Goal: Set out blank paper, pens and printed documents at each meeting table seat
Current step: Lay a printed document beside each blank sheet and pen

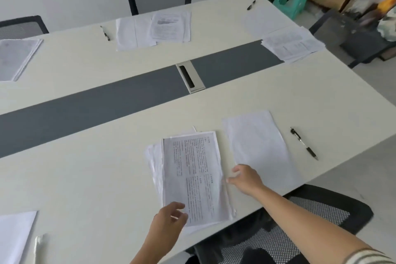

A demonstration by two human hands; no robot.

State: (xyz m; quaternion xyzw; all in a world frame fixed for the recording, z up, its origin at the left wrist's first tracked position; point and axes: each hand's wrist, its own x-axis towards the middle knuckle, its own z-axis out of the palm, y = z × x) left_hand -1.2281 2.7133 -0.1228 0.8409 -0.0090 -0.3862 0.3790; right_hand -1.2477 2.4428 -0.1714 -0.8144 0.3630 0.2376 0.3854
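A stack of printed documents (192, 173) lies on the near side of the white meeting table (90, 178), its lower end hanging a little over the front edge. My left hand (169, 218) rests fingers apart on the stack's bottom left corner. My right hand (246, 178) touches the stack's right edge, fingers spread, holding nothing. Blank paper (259, 148) lies just right of the stack, and a black pen (304, 143) lies beyond that. Across the table another seat has papers (154, 28) and a pen (105, 33).
A mesh office chair (300, 221) stands under my right arm at the table's edge. More papers lie at the far right (293, 45), far left (15, 55) and near left (12, 236). A grey strip with a cable slot (189, 77) runs down the middle.
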